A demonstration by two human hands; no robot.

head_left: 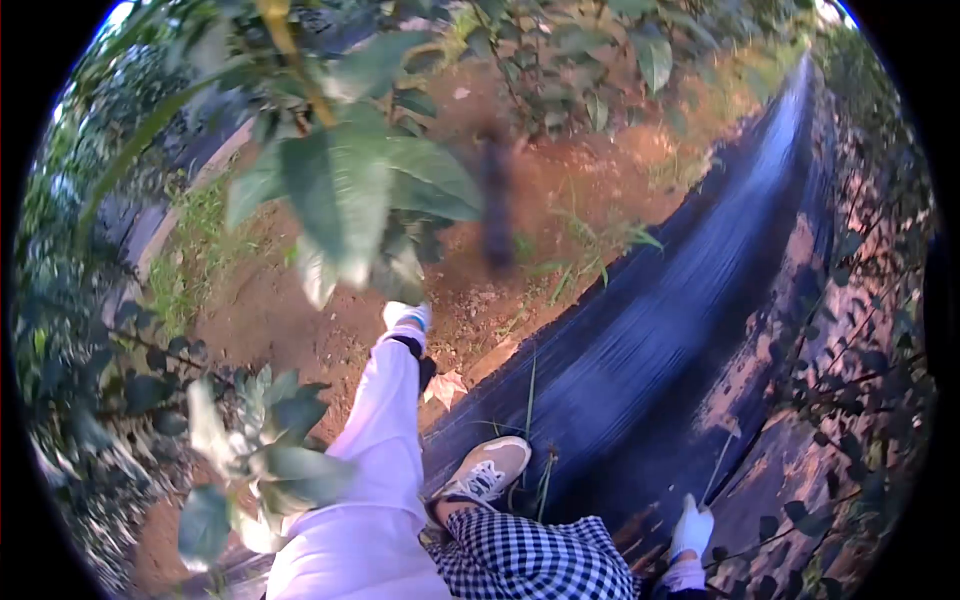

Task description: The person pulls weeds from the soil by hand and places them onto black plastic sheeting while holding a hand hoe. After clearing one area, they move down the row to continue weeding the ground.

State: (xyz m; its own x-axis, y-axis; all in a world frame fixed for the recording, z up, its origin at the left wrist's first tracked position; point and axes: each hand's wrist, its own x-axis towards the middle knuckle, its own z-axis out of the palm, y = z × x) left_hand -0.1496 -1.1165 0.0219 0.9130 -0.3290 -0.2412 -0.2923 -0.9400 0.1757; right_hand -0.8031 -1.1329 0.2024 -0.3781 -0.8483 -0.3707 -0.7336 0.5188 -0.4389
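My left hand (407, 317), in a white glove at the end of a pale lilac sleeve (375, 430), reaches forward into a leafy branch. Large green leaves (350, 190) hang right over it and hide its fingers. Low on the right, my right hand (692, 527), also gloved in white, is closed around the lower end of a thin pale twig (718, 468). The twig points up and away over the black plastic sheeting (620, 380).
My beige shoe (495, 468) stands on the sheeting's edge, beside black-and-white checked cloth (535, 555). Reddish bare soil (270, 320) with grass tufts lies left. Dark shrubs (860, 400) line the right side. A blurred dark upright shape (495, 200) hangs near the camera.
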